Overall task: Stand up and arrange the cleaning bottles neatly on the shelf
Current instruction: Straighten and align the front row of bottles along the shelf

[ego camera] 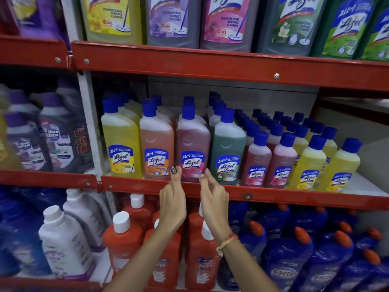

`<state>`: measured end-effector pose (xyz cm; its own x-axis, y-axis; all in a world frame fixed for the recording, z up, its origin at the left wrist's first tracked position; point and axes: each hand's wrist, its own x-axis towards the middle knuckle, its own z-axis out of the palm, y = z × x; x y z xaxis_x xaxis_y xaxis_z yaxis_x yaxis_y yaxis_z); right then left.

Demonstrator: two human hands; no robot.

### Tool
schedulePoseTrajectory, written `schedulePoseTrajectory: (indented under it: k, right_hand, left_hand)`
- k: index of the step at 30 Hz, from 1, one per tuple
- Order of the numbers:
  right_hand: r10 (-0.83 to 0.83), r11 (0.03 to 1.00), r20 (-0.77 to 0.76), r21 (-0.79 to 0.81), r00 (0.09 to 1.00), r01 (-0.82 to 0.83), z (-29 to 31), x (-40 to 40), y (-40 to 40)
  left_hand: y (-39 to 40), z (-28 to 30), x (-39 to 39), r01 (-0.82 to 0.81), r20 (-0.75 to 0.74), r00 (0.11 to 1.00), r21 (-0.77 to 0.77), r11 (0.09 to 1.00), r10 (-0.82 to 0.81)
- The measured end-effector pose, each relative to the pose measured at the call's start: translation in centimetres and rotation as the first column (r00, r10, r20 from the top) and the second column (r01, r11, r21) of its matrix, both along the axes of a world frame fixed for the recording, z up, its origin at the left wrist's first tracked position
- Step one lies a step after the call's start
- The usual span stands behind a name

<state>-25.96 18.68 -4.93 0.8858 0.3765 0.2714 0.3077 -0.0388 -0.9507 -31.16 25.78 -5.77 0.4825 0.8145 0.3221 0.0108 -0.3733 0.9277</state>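
A row of blue-capped Lizol bottles stands upright on the middle red shelf (273, 196): yellow (121, 135), orange (156, 138), pink (192, 140), green (227, 144). My left hand (172, 203) is raised in front of the shelf lip, fingertips at the lower left of the pink bottle's label. Just right of it, my right hand (212, 197) has loosely curled fingers close to the same bottle's base. Neither hand grips anything. Smaller pink (257, 157) and yellow bottles (309, 161) stand further right.
Large Lizol bottles (172, 20) fill the top shelf. Below are red (124, 247) and blue Bactin bottles (286, 262) and white bottles (63, 243). The left bay holds dark Max Kleen bottles (59, 135). Bare shelf (366, 186) shows at the right end.
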Motion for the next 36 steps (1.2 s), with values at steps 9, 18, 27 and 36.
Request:
schedulePoseTrajectory:
  k: [9,18,27,36]
  right_hand:
    - [0.193,0.981,0.043,-0.032,0.98,-0.192,0.1,-3.5,4.5]
    - [0.133,0.991,0.001,-0.034,0.991,-0.133,0.6,-3.6,6.3]
    - [0.03,0.975,0.132,0.215,0.991,-0.058,-0.7,-6.7,8.8]
    - [0.33,0.944,0.061,-0.005,0.942,-0.33,-1.1,-7.6,13.1]
  left_hand:
    - [3.2,-1.1,-4.2,-0.182,0.363,0.918,0.032,0.983,0.158]
    - [6.1,-1.4,-4.2,-0.152,0.16,0.975,-0.03,0.988,0.155]
    - [9.7,-0.5,-6.9,-0.269,0.393,0.879,-0.061,0.961,0.271]
    - [12.9,-0.5,-6.9,-0.316,0.272,0.895,-0.176,0.932,0.355]
